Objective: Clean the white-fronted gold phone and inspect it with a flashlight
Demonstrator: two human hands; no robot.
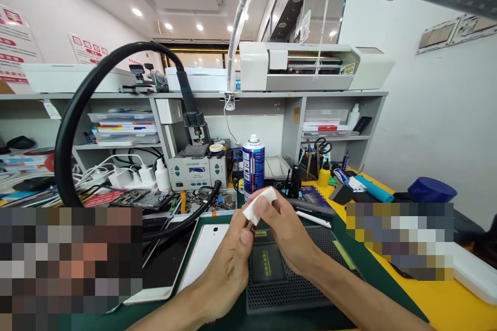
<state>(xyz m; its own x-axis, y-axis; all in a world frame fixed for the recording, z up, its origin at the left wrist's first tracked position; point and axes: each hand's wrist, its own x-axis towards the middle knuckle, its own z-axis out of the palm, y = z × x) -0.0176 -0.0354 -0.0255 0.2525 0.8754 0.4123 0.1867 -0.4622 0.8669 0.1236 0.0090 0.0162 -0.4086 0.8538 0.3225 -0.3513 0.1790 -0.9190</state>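
Note:
Both hands meet over the top edge of a black perforated mat (295, 289) with a yellow-printed panel. A folded white wipe (254, 211), perhaps tissue or cloth, is pinched between the thumb and fingers of my right hand (289, 232). Close beside it, my left hand (229, 264) is closed, thumb pressed to fingers, on a small, dark, thin thing mostly hidden by the wipe and the fingers. To the left lie a white phone or tablet back (205, 248) and a white-framed device with a black screen (166, 264).
Behind my hands stands a blue spray can (253, 168). A soldering or hot-air station (198, 170) and a tray of small parts (207, 201) are left of it, under a thick black hose (64, 129). Scissors (322, 146) stand in a holder at right. Two areas are blurred out.

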